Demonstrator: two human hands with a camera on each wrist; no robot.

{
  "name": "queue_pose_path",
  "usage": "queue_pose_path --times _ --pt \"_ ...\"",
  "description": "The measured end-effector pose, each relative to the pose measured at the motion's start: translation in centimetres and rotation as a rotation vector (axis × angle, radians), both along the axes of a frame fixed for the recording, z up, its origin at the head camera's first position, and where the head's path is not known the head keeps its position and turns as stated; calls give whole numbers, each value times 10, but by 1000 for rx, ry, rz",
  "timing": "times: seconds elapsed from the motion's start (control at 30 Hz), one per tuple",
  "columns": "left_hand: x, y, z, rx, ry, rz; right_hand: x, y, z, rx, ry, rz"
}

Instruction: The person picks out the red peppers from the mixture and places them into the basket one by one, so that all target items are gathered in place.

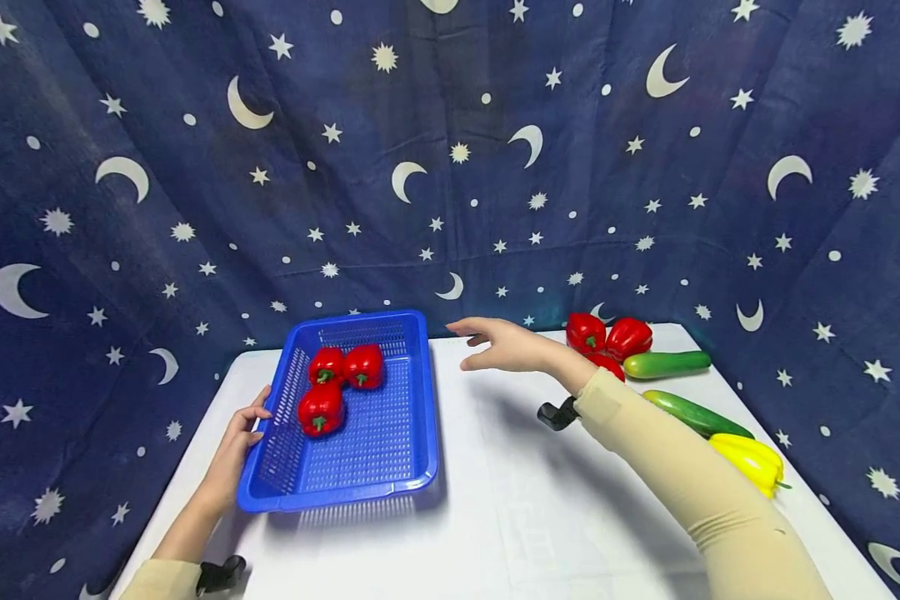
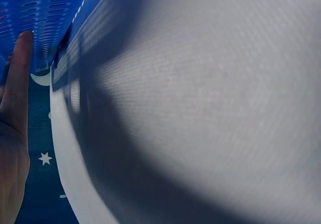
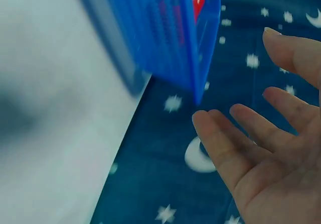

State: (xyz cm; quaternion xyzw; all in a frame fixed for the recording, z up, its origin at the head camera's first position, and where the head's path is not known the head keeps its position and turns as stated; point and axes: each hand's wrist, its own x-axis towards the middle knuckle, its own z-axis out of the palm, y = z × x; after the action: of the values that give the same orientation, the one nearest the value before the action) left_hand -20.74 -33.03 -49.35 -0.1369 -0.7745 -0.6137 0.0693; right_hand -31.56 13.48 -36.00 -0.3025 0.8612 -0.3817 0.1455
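Observation:
On the left of the white table (image 1: 487,500) is a blue plastic basket (image 1: 367,454) with three red bell peppers (image 1: 321,408) in it. My left hand (image 1: 228,454) holds the basket's left rim. Fingertips show at the rim in the head view; in the left wrist view a finger (image 2: 19,78) lies along the slotted outer wall. My right hand (image 1: 513,346) is in the air right of the basket, pointing towards it, fingers spread and nothing held. The right wrist view shows its palm (image 3: 281,184) and the nearby basket corner.
At the back right, several red bell peppers (image 1: 630,338) sit together. Beside them lies a green cucumber (image 1: 667,364), with another cucumber (image 1: 686,411) nearer, next to a yellow bell pepper (image 1: 750,460). A dark star-and-moon curtain (image 1: 450,217) hangs behind the table.

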Motion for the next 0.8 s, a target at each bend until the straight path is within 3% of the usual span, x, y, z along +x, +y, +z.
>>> queue_pose_path --times 0.2,0.33,0.43,0.6,0.8 --pt "-3 1 1 32 7 -22 3 55 -12 -46 -16 -100" --pt "-2 1 0 7 -9 -15 6 94 -21 -61 12 -174" --pt "-1 0 1 -5 -17 -4 9 121 -25 -24 35 -248" --pt "-1 -2 0 -12 -12 -10 17 161 -30 52 -5 -375" --pt "-1 -4 -2 -68 4 -2 23 193 -43 76 -70 -393"
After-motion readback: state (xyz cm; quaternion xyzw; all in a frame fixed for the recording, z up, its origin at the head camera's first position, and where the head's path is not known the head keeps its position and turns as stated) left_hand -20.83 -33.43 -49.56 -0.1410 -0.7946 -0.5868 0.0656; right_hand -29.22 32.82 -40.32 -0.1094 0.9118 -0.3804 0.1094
